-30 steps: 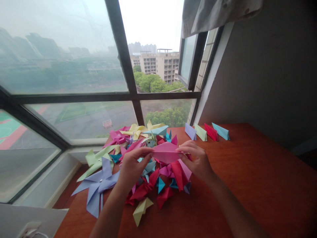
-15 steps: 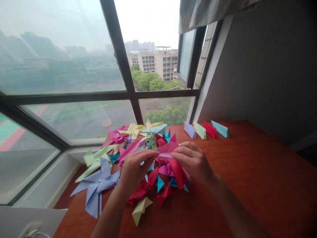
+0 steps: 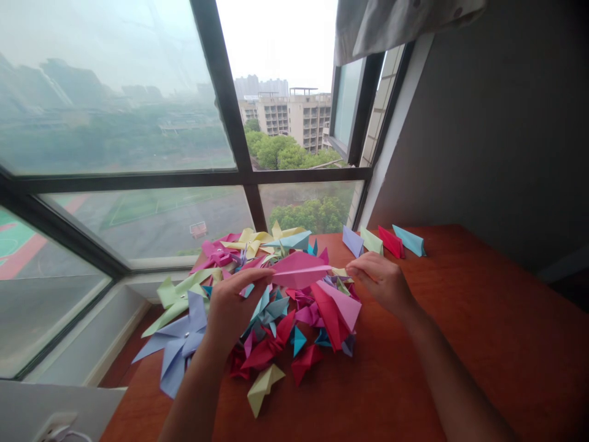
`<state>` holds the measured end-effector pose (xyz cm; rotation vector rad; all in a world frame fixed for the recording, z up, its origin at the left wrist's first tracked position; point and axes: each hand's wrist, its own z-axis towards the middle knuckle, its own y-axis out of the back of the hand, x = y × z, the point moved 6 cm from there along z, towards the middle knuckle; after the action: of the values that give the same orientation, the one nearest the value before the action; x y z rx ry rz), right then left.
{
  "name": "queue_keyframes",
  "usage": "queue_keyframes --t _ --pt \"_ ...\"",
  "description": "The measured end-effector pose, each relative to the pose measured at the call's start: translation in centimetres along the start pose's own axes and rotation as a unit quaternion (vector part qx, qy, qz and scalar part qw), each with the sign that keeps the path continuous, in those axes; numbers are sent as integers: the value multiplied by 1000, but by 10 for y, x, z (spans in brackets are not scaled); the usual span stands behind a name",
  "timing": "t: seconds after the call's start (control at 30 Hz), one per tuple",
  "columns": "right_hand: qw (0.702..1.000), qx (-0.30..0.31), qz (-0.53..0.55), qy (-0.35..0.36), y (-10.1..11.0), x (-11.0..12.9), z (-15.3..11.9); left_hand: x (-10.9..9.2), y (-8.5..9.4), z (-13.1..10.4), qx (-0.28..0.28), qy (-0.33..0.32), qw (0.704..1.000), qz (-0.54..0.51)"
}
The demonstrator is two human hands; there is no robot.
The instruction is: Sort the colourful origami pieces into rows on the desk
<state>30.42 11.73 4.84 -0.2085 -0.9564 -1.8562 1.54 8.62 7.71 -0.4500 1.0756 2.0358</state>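
Note:
A pink folded-paper piece (image 3: 301,270), like a paper plane with its wings spread, is held level above the pile. My left hand (image 3: 242,301) pinches its left end between thumb and fingers. Off its right end, my right hand (image 3: 380,279) has thumb and fingertips pressed together, a small gap apart from the pink paper. What those fingers hold, if anything, is hidden; a pale yellow paper bit shows beside them. Under both hands lies a heap of folded paper, including a red folded piece (image 3: 330,316) and a teal one (image 3: 269,312).
A purple pinwheel (image 3: 179,344) and a green pinwheel (image 3: 179,298) lie at the left. Paper planes stand in a row at the back right, among them a red one (image 3: 391,241) and a blue one (image 3: 409,239). The brown table (image 3: 442,301) meets windows behind.
My hands have moved apart, the left going left and the right going right. The pink paper now shows its broad wings and a light centre strip.

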Motion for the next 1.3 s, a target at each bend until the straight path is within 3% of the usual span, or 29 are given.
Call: queue_keyframes --t 0.13,0.43,1.0,1.17,1.3 --pt "997 -52 26 -45 1 0 -2 5 1 -1 -23 36 999 -30" --pt "997 -9 76 -32 -27 15 -5 2 -16 -5 32 64 992 -105" --pt "996 -28 66 -60 -9 -15 -5 11 -9 -2 0 68 996 -58" --pt "985 -121 17 -121 20 -46 -10 16 -8 -2 -16 74 993 -86" --pt "925 -289 10 -248 58 -103 -35 11 -8 -1 -5 65 996 -63"
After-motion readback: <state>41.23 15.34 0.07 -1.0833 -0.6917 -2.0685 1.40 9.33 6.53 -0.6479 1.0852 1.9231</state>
